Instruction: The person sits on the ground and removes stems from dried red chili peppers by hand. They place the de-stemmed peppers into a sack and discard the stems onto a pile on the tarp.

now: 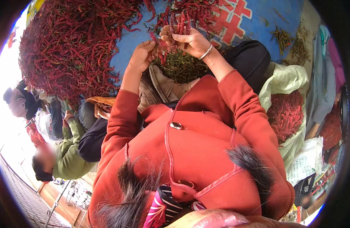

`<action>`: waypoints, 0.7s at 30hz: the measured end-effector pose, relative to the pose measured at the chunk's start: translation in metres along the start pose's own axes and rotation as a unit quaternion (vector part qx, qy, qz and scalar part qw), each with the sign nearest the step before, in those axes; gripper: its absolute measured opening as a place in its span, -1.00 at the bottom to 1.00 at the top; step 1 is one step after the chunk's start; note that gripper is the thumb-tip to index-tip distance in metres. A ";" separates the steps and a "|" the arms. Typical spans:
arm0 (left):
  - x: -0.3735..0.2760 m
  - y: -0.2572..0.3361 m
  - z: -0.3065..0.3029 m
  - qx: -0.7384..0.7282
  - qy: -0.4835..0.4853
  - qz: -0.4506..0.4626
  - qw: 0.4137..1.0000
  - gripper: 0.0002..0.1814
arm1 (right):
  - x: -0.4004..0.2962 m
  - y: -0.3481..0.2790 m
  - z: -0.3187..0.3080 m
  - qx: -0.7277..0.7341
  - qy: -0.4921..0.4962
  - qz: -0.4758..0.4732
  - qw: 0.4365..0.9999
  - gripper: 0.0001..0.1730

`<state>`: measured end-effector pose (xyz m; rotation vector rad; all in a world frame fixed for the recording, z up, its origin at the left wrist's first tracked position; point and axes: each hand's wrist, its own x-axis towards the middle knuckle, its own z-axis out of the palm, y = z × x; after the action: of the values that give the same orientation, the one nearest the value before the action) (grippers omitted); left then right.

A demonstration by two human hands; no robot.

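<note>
Several long dried red chilies lie across the fingers of my right hand, which wears a silver bangle and has its thumb over them. Close beside it, my left hand has thumb and forefinger pinched at a red chili; part of that chili is hidden by the fingers. Beneath both hands, a heap of green-brown stems lies against my shoe. A great pile of red chilies with stems spreads to the left, and more chilies lie just beyond the right hand.
A pale woven sack of red chilies stands at the right. Co-workers sit at the left, one in a green jacket; another person's grey sleeve shows at far right. The blue sheet bears large red writing and scattered stems.
</note>
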<state>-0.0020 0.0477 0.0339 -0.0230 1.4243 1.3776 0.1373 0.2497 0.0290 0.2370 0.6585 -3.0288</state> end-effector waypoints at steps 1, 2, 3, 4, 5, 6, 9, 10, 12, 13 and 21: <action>-0.003 0.000 0.011 -0.033 0.014 0.008 0.999 -0.81 | 0.001 0.001 0.000 -0.002 0.000 -0.003 1.000 -0.59; -0.006 0.000 0.020 -0.067 0.029 0.015 0.997 -0.82 | 0.002 0.002 0.000 -0.004 0.000 -0.006 1.000 -0.60; -0.009 0.003 0.027 -0.061 0.012 0.031 0.998 -0.82 | 0.003 0.002 -0.001 -0.005 -0.002 -0.010 1.000 -0.61; -0.011 0.005 0.033 -0.055 -0.004 0.046 0.997 -0.81 | 0.003 0.002 -0.003 -0.007 0.005 -0.005 1.000 -0.62; -0.012 0.005 0.038 -0.048 -0.020 0.062 0.997 -0.80 | 0.002 0.003 -0.003 -0.035 0.032 -0.008 0.999 -0.62; -0.011 0.004 0.041 0.010 -0.015 0.088 0.996 -0.79 | 0.001 0.005 -0.001 -0.063 0.058 -0.011 0.996 -0.63; -0.009 0.001 0.059 0.217 0.041 0.148 0.964 -0.77 | 0.002 0.010 -0.006 -0.148 0.081 -0.030 0.985 -0.70; -0.013 0.003 0.070 0.306 0.085 0.157 0.935 -0.77 | 0.003 0.013 -0.010 -0.177 0.078 -0.038 0.980 -0.73; -0.017 0.002 0.085 0.403 0.157 0.177 0.884 -0.77 | 0.005 0.019 -0.015 -0.204 0.098 -0.059 0.972 -0.73; -0.008 -0.010 0.079 0.345 0.169 0.150 0.911 -0.77 | 0.006 0.022 -0.016 -0.215 0.105 -0.069 0.968 -0.73; -0.004 -0.017 0.093 0.416 0.075 0.406 0.810 -0.89 | 0.013 0.024 -0.024 -0.080 0.209 -0.006 0.975 -0.71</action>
<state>0.0705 0.1054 0.0508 1.1980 2.2033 1.2595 0.1297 0.2377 -0.0046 0.8796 0.9232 -2.9329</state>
